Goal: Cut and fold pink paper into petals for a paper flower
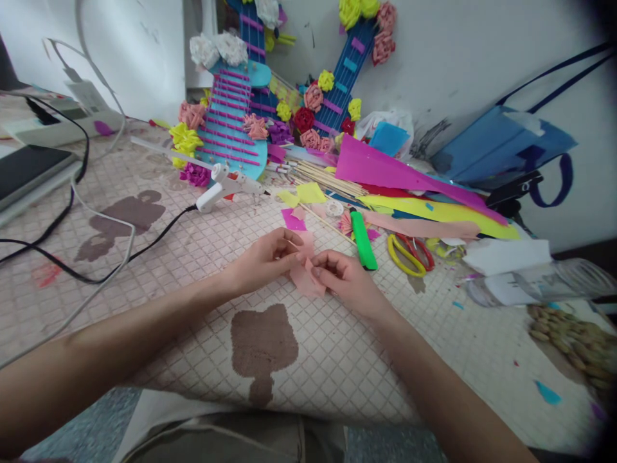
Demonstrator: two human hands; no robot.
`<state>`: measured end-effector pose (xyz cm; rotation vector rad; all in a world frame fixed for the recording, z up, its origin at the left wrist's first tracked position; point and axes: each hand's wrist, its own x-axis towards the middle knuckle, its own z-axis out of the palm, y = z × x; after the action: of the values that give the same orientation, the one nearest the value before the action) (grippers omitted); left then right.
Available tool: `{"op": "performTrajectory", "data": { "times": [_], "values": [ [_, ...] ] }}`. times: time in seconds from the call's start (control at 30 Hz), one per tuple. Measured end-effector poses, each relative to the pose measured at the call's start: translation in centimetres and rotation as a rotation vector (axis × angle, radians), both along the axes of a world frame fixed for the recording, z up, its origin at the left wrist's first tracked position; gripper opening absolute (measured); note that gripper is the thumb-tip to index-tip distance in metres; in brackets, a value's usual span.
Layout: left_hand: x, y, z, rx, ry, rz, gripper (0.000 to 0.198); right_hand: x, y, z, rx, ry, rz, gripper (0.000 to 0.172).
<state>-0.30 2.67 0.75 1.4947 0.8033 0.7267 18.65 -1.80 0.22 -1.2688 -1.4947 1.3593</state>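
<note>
My left hand [265, 260] and my right hand [344, 276] meet over the middle of the patterned cloth [193, 257]. Both pinch a small piece of pale pink paper [304, 275], which is partly folded between the fingertips. A thin wooden skewer [294, 244] pokes out by my left fingers. A green cutter [362, 239] lies just beyond my right hand, and a small pink paper fan [345, 222] lies beside it.
A white glue gun [226, 185] with a black cord lies at the back left. Blue craft guitars [231, 122] with paper flowers lean on the wall. Coloured paper sheets [409, 186], skewers [328, 179], yellow scissors [407, 252] and a blue bag [501, 145] crowd the right.
</note>
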Motion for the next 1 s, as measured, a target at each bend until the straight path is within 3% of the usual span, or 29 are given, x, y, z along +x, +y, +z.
{"op": "performTrajectory", "data": {
  "times": [0.2,0.37,0.47,0.63,0.8,1.0],
  "values": [
    [-0.2,0.1,-0.6,0.095,0.095,-0.022,0.014,0.6,0.3,0.0,0.134,-0.188,-0.026,0.013],
    [-0.4,0.3,-0.8,0.067,0.172,0.037,0.016,0.6,-0.1,0.1,0.456,-0.406,-0.18,0.005],
    [-0.7,0.8,-0.8,-0.021,0.153,0.064,0.017,0.6,-0.9,0.2,0.583,-0.506,-0.091,0.005],
    [-1.1,1.2,-0.6,-0.088,0.17,0.081,0.015,0.6,-1.5,-0.1,0.585,-0.616,0.138,0.009],
    [-1.3,1.2,-0.5,-0.103,0.199,0.03,0.01,0.7,-1.4,-0.2,0.54,-0.65,0.152,0.017],
    [-1.4,1.2,0.1,-0.243,0.179,0.033,0.006,0.5,-1.5,-0.3,0.548,-0.69,0.153,0.01]
  ]
}}
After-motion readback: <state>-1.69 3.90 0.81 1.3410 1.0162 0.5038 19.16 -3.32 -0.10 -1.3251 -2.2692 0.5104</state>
